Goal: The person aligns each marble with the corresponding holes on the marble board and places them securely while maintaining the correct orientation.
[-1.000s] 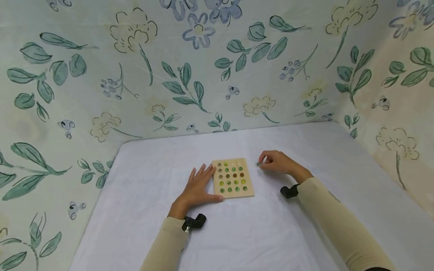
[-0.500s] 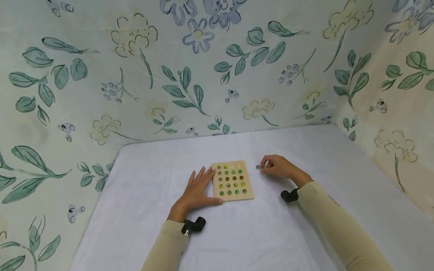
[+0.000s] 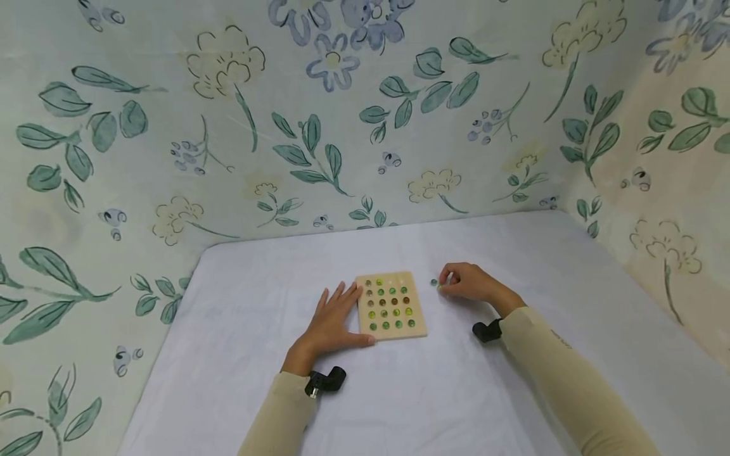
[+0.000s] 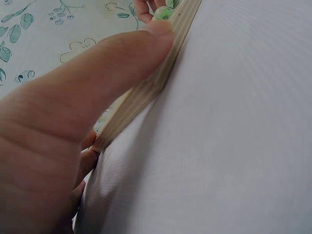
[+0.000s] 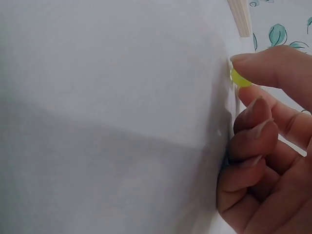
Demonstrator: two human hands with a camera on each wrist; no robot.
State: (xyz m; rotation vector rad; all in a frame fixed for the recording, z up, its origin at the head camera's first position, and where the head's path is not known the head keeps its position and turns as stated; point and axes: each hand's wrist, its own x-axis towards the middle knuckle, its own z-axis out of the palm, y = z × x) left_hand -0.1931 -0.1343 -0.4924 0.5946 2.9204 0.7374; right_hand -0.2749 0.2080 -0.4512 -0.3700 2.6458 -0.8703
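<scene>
A square wooden board (image 3: 421,323) lies on the white table with rows of green, yellow and brown glass marbles in its hollows. Its far row holds marbles at the left end only. Along the board's left edge my left hand (image 3: 331,323) rests with fingers spread, its thumb (image 4: 141,48) against the near edge. My right hand (image 3: 464,282), to the right of the board, pinches a yellow marble (image 5: 239,78) between thumb and forefinger, the other fingers curled. Just left of those fingertips, a dark green marble (image 3: 434,282) lies on the cloth.
White cloth (image 3: 285,272) covers the table around the board. Behind it and along the right side stand floral fabric walls (image 3: 319,139). Each wrist carries a small black camera, one on the left (image 3: 327,380) and one on the right (image 3: 486,330).
My right fingertips have drawn slightly right, off the dark green marble, which stays on the cloth. A yellow marble now shows at them. The left hand holds its place; the head view tilted slightly upward.
</scene>
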